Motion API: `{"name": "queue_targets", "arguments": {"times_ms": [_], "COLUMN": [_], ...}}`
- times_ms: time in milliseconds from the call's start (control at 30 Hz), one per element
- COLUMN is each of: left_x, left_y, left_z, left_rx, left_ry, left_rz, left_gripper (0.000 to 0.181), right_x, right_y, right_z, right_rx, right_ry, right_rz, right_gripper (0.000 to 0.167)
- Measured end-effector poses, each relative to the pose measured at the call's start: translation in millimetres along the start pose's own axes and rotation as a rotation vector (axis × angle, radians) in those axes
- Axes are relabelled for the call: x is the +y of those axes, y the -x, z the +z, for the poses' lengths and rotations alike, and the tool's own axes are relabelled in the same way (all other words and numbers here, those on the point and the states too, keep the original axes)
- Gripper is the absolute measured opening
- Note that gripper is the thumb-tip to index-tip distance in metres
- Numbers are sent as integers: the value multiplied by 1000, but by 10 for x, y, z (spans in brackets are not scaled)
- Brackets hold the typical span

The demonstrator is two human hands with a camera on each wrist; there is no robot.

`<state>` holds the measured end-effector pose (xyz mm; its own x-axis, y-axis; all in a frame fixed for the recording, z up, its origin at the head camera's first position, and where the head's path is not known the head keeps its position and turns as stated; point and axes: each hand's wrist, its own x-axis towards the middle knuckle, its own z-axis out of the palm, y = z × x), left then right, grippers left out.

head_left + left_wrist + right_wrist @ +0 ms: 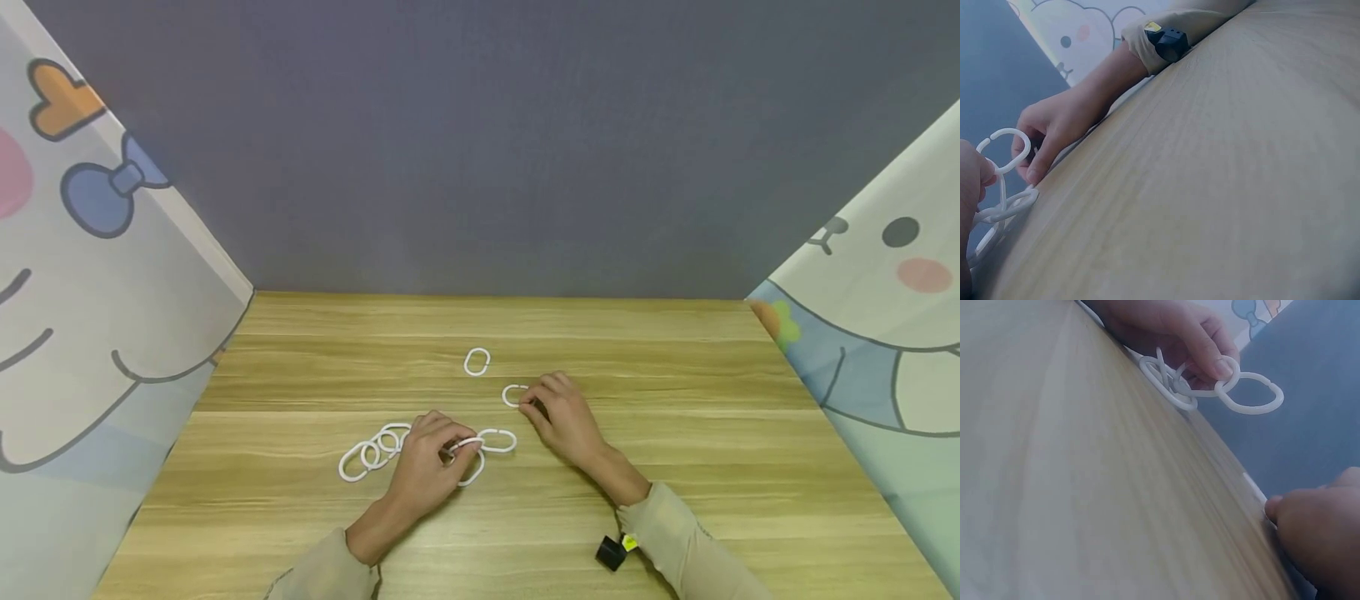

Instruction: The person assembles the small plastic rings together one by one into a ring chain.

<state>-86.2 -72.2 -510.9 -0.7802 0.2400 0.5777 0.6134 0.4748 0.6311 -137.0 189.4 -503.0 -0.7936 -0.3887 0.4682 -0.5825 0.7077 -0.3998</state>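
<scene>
My left hand [427,467] pinches a white link of a plastic chain between thumb and fingers, just above the table. From this grip an open-ended oval link [514,442] sticks out to the right, and another link [482,468] hangs below it. More joined white links [341,467] lie to the left, partly hidden behind the hand. Farther right, my right hand [566,421] pinches the edge of a single loose link [504,397] that lies on the table. In the right wrist view, the raised chain link [1254,411] shows a small gap.
Another loose white link [466,362] lies farther back on the wooden table [675,358]. A grey panel [480,150] stands behind, and cartoon-printed panels [180,275] flank both sides. A small black device [611,553] is at the right sleeve.
</scene>
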Motion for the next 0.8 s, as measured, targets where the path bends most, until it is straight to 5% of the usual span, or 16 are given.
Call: {"name": "queue_targets", "arguments": {"times_ms": [167,400,600,800], "left_x": [1,6,-1,11], "left_y": [-4,-4,-1,-6], "left_z": [0,-3,0,-4], "left_rx": [1,-3,2,-4], "left_ry": [-5,7,7,10], "left_rz": [0,-3,-2,-10], "left_gripper": [9,9,9,9], "right_x": [8,-21,-41,-47], "right_y": [18,17,4,17], "right_z": [13,12,-5,-15], "right_rx": [-41,25,11,-21], "right_ry": [-98,-275,-614,-919], "right_rz": [11,55,155,236], "right_gripper": [5,20,47,42]}}
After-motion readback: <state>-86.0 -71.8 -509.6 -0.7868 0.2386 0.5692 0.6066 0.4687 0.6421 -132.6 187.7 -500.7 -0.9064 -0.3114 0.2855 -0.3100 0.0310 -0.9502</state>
